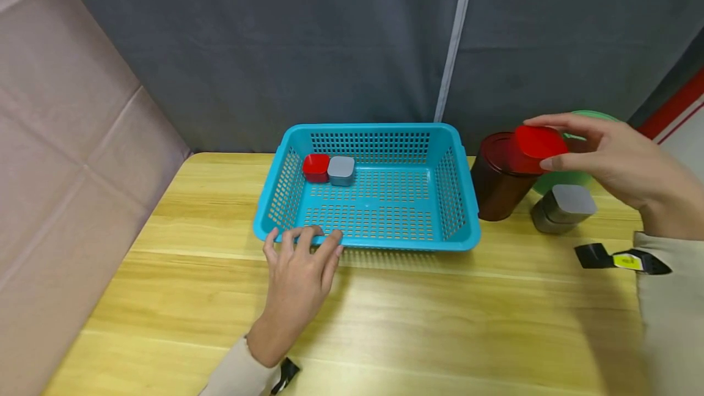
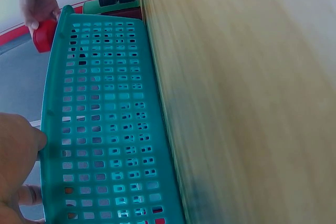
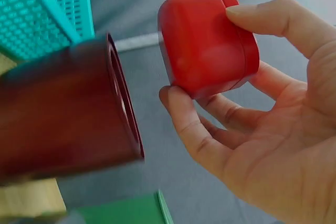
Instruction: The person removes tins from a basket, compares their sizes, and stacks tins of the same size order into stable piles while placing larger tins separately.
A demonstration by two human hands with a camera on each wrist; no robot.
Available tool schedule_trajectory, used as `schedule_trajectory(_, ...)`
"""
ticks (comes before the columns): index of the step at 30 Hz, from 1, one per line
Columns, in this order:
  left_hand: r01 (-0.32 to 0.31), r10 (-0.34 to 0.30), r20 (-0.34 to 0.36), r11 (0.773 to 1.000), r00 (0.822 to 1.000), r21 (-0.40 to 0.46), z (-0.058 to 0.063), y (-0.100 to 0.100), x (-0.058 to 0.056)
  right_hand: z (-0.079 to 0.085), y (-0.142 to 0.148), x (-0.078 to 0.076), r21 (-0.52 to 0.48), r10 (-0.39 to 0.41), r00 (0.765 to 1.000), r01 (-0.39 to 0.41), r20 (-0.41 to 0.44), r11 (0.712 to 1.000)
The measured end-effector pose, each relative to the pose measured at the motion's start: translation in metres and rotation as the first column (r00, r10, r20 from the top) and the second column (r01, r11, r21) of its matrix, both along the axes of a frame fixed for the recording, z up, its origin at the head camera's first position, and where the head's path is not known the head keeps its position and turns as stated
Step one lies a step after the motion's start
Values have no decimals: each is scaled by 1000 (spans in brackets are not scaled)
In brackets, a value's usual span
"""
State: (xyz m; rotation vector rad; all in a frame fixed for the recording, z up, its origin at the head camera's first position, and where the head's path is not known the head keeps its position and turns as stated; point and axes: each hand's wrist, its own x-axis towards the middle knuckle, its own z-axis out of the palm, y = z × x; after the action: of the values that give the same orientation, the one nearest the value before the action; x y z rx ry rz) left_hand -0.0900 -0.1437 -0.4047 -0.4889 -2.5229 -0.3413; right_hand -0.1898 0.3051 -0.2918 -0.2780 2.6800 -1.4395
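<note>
A yellowish wood-grain tabletop (image 1: 412, 322) runs back to a grey curtain (image 1: 291, 47). The right hand (image 1: 618, 154) pinches a red rounded-square box (image 3: 205, 45) between thumb and fingers, just above a dark red cylindrical canister (image 1: 495, 191); near that stand a grey box (image 1: 572, 201) and a green container (image 1: 566, 179). The left hand (image 1: 299, 274) rests loosely bent fingers on the near rim of a turquoise perforated basket (image 1: 409, 243), which holds another red box (image 1: 316, 167) beside another grey box (image 1: 341, 168).
</note>
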Motion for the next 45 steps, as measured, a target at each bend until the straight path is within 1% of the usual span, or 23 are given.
schedule_trajectory(2, 0, 0, -1, 1000, 1000, 0, 0, 0, 0, -4, 10, 2, -21, 8, 1000, -9, -9, 1000)
schedule_trajectory(7, 4, -4, -10, 1000, 1000, 4, -1, 0, 0, -15, 36, 8, -17, 2, 1000, -3, -24, 1000)
schedule_trajectory(9, 6, -6, -14, 1000, 1000, 3, -1, 0, -1, -20, 45, 10, -106, 0, 1000, -2, -22, 994)
schedule_trajectory(11, 7, -6, -18, 1000, 1000, 3, -1, 1, -1, -25, 53, 12, -204, -3, 1000, -1, -20, 979)
schedule_trajectory(13, 6, -6, -20, 1000, 1000, 2, -2, 1, -1, -30, 60, 14, -252, -13, 1000, 9, -16, 968)
schedule_trajectory(14, 7, -6, -21, 1000, 1000, 3, -2, 1, -1, -32, 63, 15, -250, -20, 1000, 17, -10, 968)
schedule_trajectory(18, 7, -7, -25, 1000, 1000, 4, -2, 1, -1, -41, 72, 19, -93, -60, 998, 59, -10, 994)
schedule_trajectory(20, 10, -9, -26, 1000, 1000, 5, -2, 1, -1, -46, 75, 20, -59, -69, 998, 68, -10, 996)
schedule_trajectory(26, 9, -9, -25, 1000, 1000, 3, -1, 2, -2, -59, 85, 22, -46, -74, 997, 74, 11, 996)
schedule_trajectory(33, 3, -3, -14, 1000, 1000, -3, 0, 2, -2, -68, 92, 21, -40, -74, 997, 75, 36, 996)
schedule_trajectory(41, 2, -2, -16, 1000, 1000, -2, 0, 2, -1, -79, 101, 19, 29, -74, 995, 72, 63, 997)
schedule_trajectory(45, -1, 1, -12, 1000, 1000, -4, 0, 1, -1, -83, 103, 18, 40, -61, 995, 58, 80, 997)
